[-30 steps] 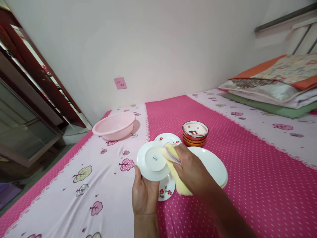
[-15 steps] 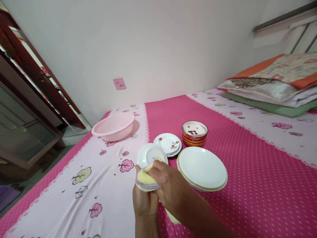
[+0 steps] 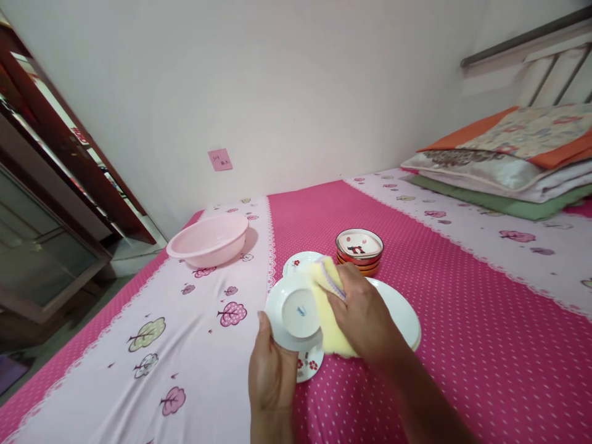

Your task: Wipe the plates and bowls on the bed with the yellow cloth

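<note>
Left hand (image 3: 272, 375) grips plate (image 3: 296, 316) from below, right hand (image 3: 364, 308) clutches cloth (image 3: 333, 330) across its rim.

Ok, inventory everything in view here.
Small plate: one, white, centre
Cloth: one, yellow, centre
Floral plates: at least two, white, behind small plate
Large plate: one or more, white, right of cloth
Bowls: at least two, reddish, beyond cloth
Basin: one, pink, left
Note: one, pink, on wall
Bedding: one pile, multicoloured, right
Bedspread: one, pink and white, foreground
Rail: one, grey, upper right
Glazed panel: one, brown, left
Unclear object: one, purple, lower left
Left hand: one, holding small plate
Right hand: one, holding cloth
</note>
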A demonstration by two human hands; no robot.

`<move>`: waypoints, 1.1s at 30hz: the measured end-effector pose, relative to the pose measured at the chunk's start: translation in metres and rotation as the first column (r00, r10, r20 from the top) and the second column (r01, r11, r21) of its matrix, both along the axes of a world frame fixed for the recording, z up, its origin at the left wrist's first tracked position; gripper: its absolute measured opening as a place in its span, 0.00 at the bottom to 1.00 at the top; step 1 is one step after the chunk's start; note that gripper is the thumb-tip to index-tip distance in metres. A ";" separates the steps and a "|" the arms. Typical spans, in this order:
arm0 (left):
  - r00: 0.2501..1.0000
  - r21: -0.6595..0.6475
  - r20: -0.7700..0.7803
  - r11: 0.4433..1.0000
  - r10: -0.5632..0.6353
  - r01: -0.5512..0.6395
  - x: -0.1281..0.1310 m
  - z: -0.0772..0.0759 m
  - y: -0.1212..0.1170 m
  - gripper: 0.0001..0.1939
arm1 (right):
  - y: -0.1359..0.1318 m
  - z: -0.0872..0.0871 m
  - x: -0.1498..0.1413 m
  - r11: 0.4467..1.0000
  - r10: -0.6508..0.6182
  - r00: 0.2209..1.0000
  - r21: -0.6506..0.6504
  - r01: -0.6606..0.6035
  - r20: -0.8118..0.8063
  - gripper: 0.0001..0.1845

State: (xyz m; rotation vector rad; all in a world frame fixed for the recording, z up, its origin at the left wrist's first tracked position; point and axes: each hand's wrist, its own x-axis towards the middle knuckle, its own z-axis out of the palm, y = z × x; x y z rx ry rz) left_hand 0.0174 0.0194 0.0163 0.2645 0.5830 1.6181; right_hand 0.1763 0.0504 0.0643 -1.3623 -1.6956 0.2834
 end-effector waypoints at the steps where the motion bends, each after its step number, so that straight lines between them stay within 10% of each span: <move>1: 0.999 0.061 0.048 0.998 -0.012 0.009 -0.007 -0.003 0.001 0.23 | 0.003 -0.002 0.004 0.999 -0.026 0.999 -0.037 0.025 -0.021 0.10; 7: 0.954 0.404 0.201 0.906 -0.223 0.127 -0.038 -0.014 0.002 0.31 | 0.008 -0.005 0.002 0.901 0.119 0.844 -0.299 -0.313 -0.523 0.18; 11: 0.963 0.286 0.252 0.958 -0.099 0.023 -0.039 -0.013 0.003 0.28 | -0.001 0.002 -0.013 0.712 0.180 0.557 -0.284 -0.643 -0.810 0.27; 15: 0.985 0.024 0.156 0.996 0.078 -0.083 -0.034 -0.008 0.003 0.24 | -0.013 0.011 -0.027 0.627 0.306 0.509 -0.232 -0.744 -0.804 0.21; 18: 0.988 -0.079 0.042 0.986 0.150 -0.147 -0.028 0.001 0.003 0.24 | -0.022 0.014 -0.035 0.679 0.385 0.554 -0.179 -0.712 -0.739 0.14; 23: 0.959 -0.027 -0.156 0.970 0.236 -0.243 -0.019 0.023 -0.002 0.17 | -0.030 0.005 -0.053 0.912 0.410 0.878 0.093 -0.400 -0.246 0.07; 28: 0.983 -0.125 -0.053 0.975 0.176 -0.182 -0.019 0.046 -0.013 0.24 | -0.039 -0.006 -0.074 0.905 0.322 0.900 0.182 -0.384 0.294 0.08; 33: 0.993 -0.242 -0.002 0.964 0.116 -0.113 -0.029 0.032 -0.009 0.28 | -0.044 0.004 -0.058 0.847 0.528 0.833 -0.030 -0.531 0.166 0.16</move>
